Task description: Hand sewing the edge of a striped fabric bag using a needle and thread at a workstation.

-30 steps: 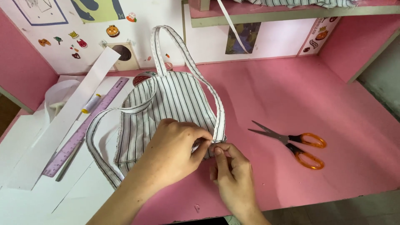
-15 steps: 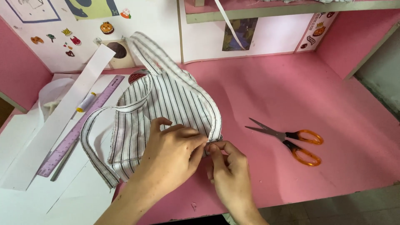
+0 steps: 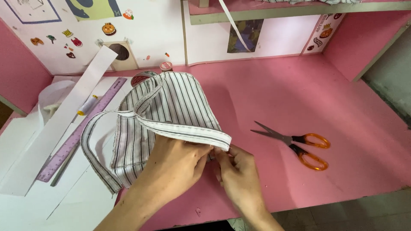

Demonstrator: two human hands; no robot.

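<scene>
**Striped fabric bag turned over at the hem, both hands pinched on its edge**

The white cotton bag with thin dark stripes and long strap handles [image 3: 171, 115] is lying on the pink bench [image 3: 342, 107], left of centre, partly over white paper sheets [image 3: 81, 201]. Compared with a second ago, the bag's mouth has been lifted and folded back: a stitched hem band is now stretched across the front, where flat striped cloth was seen before, and the upper strap loop that stood up toward the wall has been dropped behind the body. The other strap is looped out to the left over the paper. The camera has also been moved closer. Judged from this, the hem is being worked or turned at its right end.

The left hand [image 3: 180, 164] is closed on the hem from below, its grip clamped on the cloth. The right hand [image 3: 237, 169] is pinched together at the hem's right tip, just beside the left; whether anything small is held between its fingers cannot be told.

The orange-handled steel scissors [image 3: 295, 143] are lying shut on the bench, well apart to the right, unmoved.

Signs and labels: small cartoon stickers [image 3: 109, 29] are scattered on the white back wall at upper left; a dark rectangular picture [image 3: 246, 36] is fixed at centre; a sticker strip [image 3: 321, 36] is at the right corner. A purple plastic ruler [image 3: 81, 128] and a long white paper strip [image 3: 64, 119] are laid diagonally at left.
</scene>
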